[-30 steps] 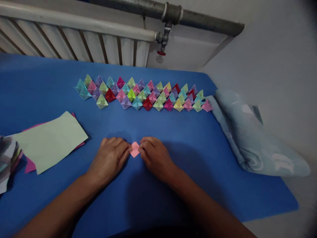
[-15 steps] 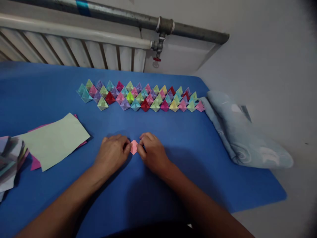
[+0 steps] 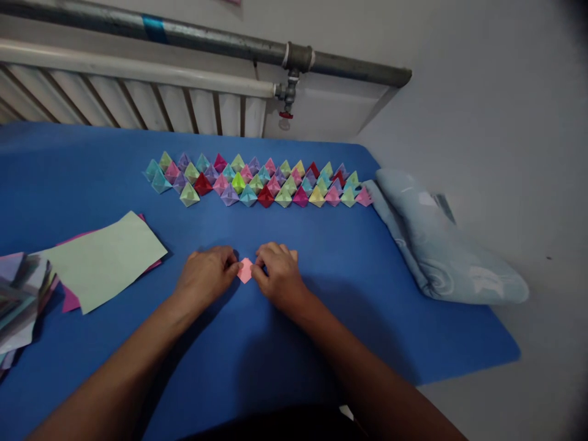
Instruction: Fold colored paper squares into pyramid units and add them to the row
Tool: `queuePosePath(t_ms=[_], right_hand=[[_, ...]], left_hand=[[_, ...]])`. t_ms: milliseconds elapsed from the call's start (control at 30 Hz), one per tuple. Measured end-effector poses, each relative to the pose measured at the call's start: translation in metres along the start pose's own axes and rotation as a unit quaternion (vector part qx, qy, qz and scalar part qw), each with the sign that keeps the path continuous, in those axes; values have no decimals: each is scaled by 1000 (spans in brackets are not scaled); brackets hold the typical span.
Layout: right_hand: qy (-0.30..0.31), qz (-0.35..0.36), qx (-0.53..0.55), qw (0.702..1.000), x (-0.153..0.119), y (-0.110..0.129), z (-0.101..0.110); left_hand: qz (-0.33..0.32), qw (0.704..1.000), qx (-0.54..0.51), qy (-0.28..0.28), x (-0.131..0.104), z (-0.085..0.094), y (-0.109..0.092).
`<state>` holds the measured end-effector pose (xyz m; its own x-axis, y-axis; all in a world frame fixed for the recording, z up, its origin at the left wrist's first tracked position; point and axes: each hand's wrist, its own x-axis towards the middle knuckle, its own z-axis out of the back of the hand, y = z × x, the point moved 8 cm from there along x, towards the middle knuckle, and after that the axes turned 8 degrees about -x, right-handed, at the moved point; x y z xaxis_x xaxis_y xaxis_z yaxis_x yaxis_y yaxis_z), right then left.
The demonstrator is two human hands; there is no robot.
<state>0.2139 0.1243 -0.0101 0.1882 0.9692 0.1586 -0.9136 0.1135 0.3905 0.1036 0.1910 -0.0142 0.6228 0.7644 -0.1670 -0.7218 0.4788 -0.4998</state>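
A small folded pink paper [image 3: 245, 271] lies between my two hands over the blue table [image 3: 197, 361]. My left hand [image 3: 209, 269] pinches its left edge between thumb and fingers. At the right edge, my right hand [image 3: 278, 269] has its thumb and curled index finger closed on the paper. Beyond the hands, several small folded paper boats [image 3: 265, 196] stand in tight rows, in pink, red, green, blue, purple and yellow.
Flat green paper [image 3: 108, 260] lies over magenta sheets on the left. A pile of mixed papers [image 3: 21, 300] sits at the far left. A folded light-blue cloth [image 3: 450, 245] rests on the right. Behind the table are a radiator [image 3: 138, 101] and a metal pipe [image 3: 220, 44].
The view has shifted slightly. Both hands still hold the pink paper, and a little more of it shows between the fingertips.
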Motion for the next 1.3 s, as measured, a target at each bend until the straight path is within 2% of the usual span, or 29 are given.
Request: queuePosePath(t_ms=[233, 433, 633, 833, 967, 1067, 1200, 1300], right_hand=[[37, -26, -4, 999, 6, -2, -5], [60, -25, 4, 998, 7, -1, -2], [67, -21, 8, 998, 8, 0, 1], [68, -20, 31, 997, 8, -4, 4], [77, -14, 48, 996, 8, -9, 3], [85, -16, 52, 995, 9, -10, 4], [94, -25, 38, 995, 9, -8, 5], [80, -26, 45, 995, 7, -8, 7]], left_hand=[[27, 999, -22, 27, 0, 2, -2], [78, 988, -55, 123, 17, 2, 5], [154, 958, -91, 226, 28, -2, 13], [175, 953, -77, 234, 25, -7, 24], [162, 961, -58, 216, 19, -7, 31], [121, 973, -14, 194, 20, -2, 27], [13, 988, 77, 137, 21, 10, -5], [-67, 987, 116, 93, 9, 7, -38]])
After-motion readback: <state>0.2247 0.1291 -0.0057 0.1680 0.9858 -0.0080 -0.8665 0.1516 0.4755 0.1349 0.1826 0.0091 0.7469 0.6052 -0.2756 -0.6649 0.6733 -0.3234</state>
